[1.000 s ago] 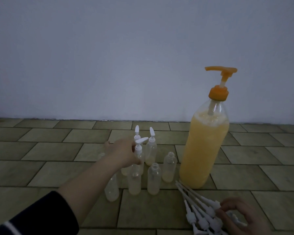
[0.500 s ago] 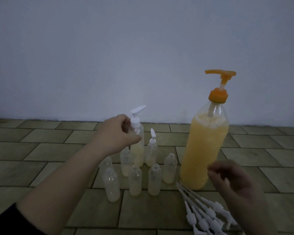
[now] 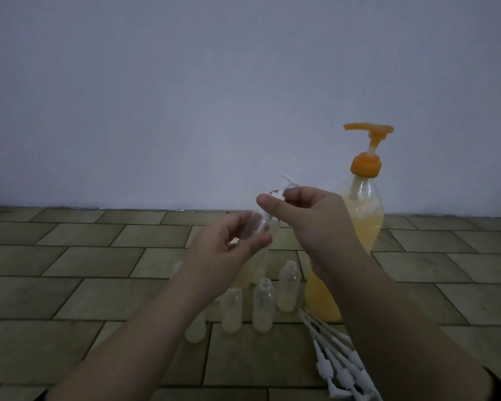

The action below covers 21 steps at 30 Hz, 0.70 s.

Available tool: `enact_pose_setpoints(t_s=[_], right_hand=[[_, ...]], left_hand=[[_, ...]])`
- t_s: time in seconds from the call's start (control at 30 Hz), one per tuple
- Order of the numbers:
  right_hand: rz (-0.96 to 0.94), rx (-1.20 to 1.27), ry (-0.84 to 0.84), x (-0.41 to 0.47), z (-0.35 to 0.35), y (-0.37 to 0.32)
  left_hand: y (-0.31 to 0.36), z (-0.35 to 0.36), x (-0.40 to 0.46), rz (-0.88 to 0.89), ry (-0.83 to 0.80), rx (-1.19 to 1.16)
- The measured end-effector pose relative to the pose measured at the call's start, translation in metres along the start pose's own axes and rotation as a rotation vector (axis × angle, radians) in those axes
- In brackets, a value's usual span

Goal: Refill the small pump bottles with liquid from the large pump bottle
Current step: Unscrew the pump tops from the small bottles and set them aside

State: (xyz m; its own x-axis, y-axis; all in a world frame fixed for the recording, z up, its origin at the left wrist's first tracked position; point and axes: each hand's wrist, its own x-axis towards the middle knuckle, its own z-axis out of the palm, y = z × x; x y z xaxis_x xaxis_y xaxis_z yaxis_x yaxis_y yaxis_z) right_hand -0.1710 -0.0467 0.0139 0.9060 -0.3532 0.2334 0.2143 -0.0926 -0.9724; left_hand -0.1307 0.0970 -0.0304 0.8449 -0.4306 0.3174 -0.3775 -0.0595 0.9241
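Note:
My left hand (image 3: 229, 244) holds a small clear pump bottle (image 3: 262, 224) lifted above the floor, tilted to the right. My right hand (image 3: 310, 224) pinches that bottle's white pump head (image 3: 284, 188) at the neck. The large pump bottle (image 3: 356, 227), filled with yellow liquid and topped by an orange pump, stands upright on the tiles behind my right wrist. Several small open bottles (image 3: 262, 305) with a little pale liquid stand on the floor below my hands, partly hidden by my left forearm.
A pile of loose white pump heads with dip tubes (image 3: 336, 363) lies on the tiles at the lower right. A plain wall (image 3: 214, 96) rises right behind the bottles. The tiled floor (image 3: 70, 270) extends to the left.
My left hand lifted the small pump bottle higher and toward the middle. My right hand came up from the loose pumps and took hold of the bottle's pump head.

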Motion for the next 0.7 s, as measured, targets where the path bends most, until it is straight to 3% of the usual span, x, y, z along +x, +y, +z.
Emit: enact_pose_setpoints(t_s=[0.1, 0.2, 0.37, 0.5, 0.7], right_hand=[[0.002, 0.038, -0.168, -0.001, -0.007, -0.005], [0.038, 0.012, -0.133, 0.004, -0.022, -0.008], [0.009, -0.071, -0.213, -0.002, -0.023, -0.008], [-0.013, 0.026, -0.156, -0.002, -0.034, -0.009], [-0.146, 0.082, -0.162, -0.003, -0.031, -0.024]], left_hand=[[0.002, -0.001, -0.007, -0.091, -0.063, -0.247], [0.001, -0.002, -0.01, -0.122, -0.053, -0.375], [0.0, 0.004, -0.013, -0.105, -0.095, -0.259], [0.0, 0.001, -0.014, -0.086, -0.054, -0.263], [0.009, 0.0, -0.008, -0.006, -0.127, -0.084]])
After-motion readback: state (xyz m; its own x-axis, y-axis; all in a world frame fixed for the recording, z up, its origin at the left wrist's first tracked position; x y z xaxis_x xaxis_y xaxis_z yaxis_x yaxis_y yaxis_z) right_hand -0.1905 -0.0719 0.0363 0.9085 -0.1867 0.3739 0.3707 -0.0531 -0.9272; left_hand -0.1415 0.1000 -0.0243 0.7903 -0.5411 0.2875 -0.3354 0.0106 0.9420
